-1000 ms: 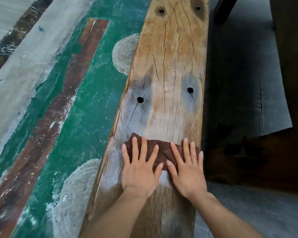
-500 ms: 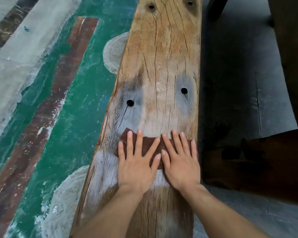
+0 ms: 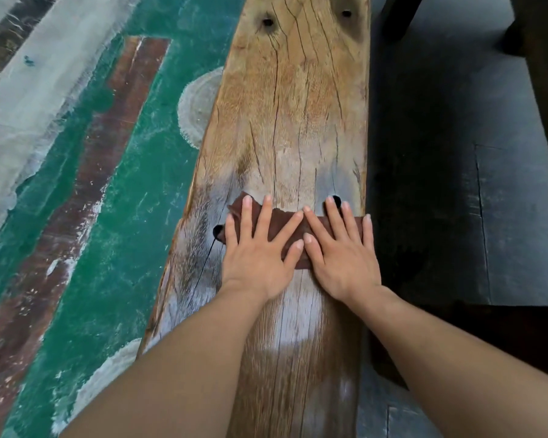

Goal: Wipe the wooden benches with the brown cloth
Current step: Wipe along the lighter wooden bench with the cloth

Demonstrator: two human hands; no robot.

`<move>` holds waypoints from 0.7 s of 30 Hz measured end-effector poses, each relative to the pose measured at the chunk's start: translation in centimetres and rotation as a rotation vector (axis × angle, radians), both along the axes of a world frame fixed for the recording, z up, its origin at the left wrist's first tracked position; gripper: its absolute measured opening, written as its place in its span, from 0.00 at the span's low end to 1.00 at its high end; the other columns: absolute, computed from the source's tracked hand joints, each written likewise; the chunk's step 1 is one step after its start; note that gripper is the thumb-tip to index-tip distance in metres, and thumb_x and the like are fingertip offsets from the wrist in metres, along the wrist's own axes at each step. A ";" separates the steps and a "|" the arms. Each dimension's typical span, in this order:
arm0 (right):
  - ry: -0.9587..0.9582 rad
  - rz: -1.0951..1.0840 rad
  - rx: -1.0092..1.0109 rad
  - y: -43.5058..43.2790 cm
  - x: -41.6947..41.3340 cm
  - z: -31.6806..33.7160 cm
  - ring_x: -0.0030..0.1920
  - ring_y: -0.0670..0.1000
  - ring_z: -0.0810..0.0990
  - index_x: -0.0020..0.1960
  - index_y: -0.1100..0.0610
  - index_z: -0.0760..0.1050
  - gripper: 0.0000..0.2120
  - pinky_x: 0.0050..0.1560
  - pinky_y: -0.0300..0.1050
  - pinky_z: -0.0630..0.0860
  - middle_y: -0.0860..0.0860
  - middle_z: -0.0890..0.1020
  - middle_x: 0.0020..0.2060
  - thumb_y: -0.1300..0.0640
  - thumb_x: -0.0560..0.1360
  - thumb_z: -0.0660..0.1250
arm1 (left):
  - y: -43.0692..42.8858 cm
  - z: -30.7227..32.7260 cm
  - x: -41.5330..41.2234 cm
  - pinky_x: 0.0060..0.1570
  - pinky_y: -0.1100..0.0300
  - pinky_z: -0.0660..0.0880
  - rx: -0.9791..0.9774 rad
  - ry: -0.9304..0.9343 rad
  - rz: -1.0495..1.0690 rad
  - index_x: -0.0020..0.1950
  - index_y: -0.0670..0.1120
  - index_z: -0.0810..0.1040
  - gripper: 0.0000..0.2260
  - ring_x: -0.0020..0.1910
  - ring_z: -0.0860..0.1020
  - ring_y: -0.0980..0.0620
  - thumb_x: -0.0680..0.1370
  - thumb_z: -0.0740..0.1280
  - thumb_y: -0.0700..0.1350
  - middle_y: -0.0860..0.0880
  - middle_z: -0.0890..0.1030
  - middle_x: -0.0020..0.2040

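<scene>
brown cloth [image 3: 280, 221] – flat under spread fingers | left hand [image 3: 257, 248], right hand [image 3: 340, 251] – pressing | wooden bench [image 3: 298, 105]

The cloth [image 3: 280, 221] lay across the surface [image 3: 298, 105], the left hand [image 3: 257, 263] and right hand [image 3: 345, 263] side by side upon it; the floor [image 3: 108, 216] lay to the surface's left.

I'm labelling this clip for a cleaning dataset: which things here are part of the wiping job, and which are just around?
In the job: wooden bench; brown cloth; left hand and right hand, both pressing flat on the cloth.
Just around: green painted floor; dark wooden piece on the right.
</scene>
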State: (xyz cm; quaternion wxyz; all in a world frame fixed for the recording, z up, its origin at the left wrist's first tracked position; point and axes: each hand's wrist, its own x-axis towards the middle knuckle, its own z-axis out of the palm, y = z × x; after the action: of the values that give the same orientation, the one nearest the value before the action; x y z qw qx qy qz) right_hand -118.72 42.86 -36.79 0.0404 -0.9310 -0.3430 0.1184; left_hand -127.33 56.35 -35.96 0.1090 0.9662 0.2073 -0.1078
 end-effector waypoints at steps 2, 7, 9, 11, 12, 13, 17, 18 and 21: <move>0.002 0.008 0.007 0.7 1.9 0.0 0.76 0.50 0.35 0.75 0.37 0.38 0.25 0.70 0.54 0.28 0.47 0.41 0.78 0.39 0.79 0.35 | 0.7 -0.1 1.8 0.65 0.43 0.24 -0.005 -0.004 0.011 0.72 0.69 0.36 0.23 0.72 0.26 0.43 0.78 0.38 0.65 0.49 0.33 0.77; 0.006 -0.007 0.028 2.7 6.1 -0.5 0.76 0.49 0.35 0.75 0.36 0.39 0.25 0.70 0.53 0.27 0.47 0.40 0.77 0.39 0.79 0.36 | 2.1 -0.3 5.9 0.65 0.43 0.24 -0.004 -0.008 0.029 0.74 0.68 0.38 0.23 0.72 0.27 0.43 0.79 0.39 0.63 0.50 0.33 0.77; 0.004 -0.007 0.027 3.3 7.2 -0.6 0.76 0.49 0.36 0.75 0.36 0.39 0.24 0.70 0.54 0.28 0.47 0.40 0.78 0.39 0.80 0.37 | 2.3 -0.3 7.0 0.65 0.42 0.25 0.001 -0.006 0.040 0.74 0.67 0.38 0.23 0.73 0.28 0.42 0.80 0.40 0.63 0.50 0.33 0.77; 0.001 -0.004 0.023 3.8 8.1 -0.6 0.76 0.49 0.36 0.75 0.36 0.39 0.24 0.71 0.54 0.28 0.47 0.40 0.78 0.39 0.80 0.37 | 2.5 -0.3 7.9 0.66 0.42 0.26 0.006 -0.003 0.049 0.74 0.66 0.38 0.23 0.73 0.28 0.42 0.80 0.40 0.62 0.49 0.33 0.77; 0.002 -0.005 0.025 4.0 8.4 -0.6 0.76 0.49 0.36 0.75 0.36 0.39 0.24 0.71 0.54 0.28 0.47 0.40 0.78 0.39 0.80 0.37 | 2.7 -0.2 8.4 0.66 0.42 0.26 0.005 -0.001 0.049 0.74 0.66 0.38 0.23 0.73 0.28 0.42 0.80 0.40 0.62 0.49 0.33 0.77; 0.006 -0.007 0.029 4.1 8.8 -0.5 0.76 0.49 0.36 0.75 0.36 0.39 0.24 0.71 0.55 0.28 0.48 0.41 0.78 0.40 0.80 0.37 | 2.7 -0.2 8.7 0.66 0.42 0.26 0.004 0.003 0.049 0.75 0.66 0.38 0.23 0.73 0.28 0.42 0.80 0.40 0.61 0.49 0.33 0.77; 0.041 0.001 0.042 4.8 10.3 -0.2 0.76 0.49 0.35 0.75 0.36 0.39 0.24 0.71 0.55 0.28 0.47 0.40 0.78 0.39 0.80 0.39 | 3.2 0.1 9.9 0.66 0.42 0.26 -0.006 0.024 0.062 0.75 0.64 0.38 0.23 0.73 0.28 0.42 0.80 0.40 0.61 0.49 0.32 0.77; 0.049 0.005 0.039 4.9 10.7 -0.1 0.76 0.49 0.35 0.75 0.36 0.39 0.24 0.71 0.56 0.28 0.47 0.39 0.78 0.39 0.80 0.39 | 3.2 0.1 10.1 0.66 0.42 0.26 -0.014 0.027 0.067 0.75 0.64 0.38 0.23 0.73 0.28 0.42 0.80 0.40 0.61 0.49 0.32 0.77; 0.086 0.003 0.021 5.3 11.3 0.1 0.75 0.48 0.33 0.75 0.35 0.39 0.24 0.70 0.55 0.27 0.47 0.37 0.77 0.39 0.80 0.39 | 3.1 0.3 10.1 0.67 0.42 0.27 -0.022 0.023 0.082 0.75 0.64 0.38 0.23 0.73 0.29 0.43 0.81 0.40 0.61 0.49 0.32 0.77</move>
State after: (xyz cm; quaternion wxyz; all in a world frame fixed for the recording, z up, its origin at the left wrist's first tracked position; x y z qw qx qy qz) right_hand -107.39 48.12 -36.68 0.0646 -0.9239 -0.3438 0.1550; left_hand -117.23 59.46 -35.61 0.1214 0.9543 0.2468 -0.1166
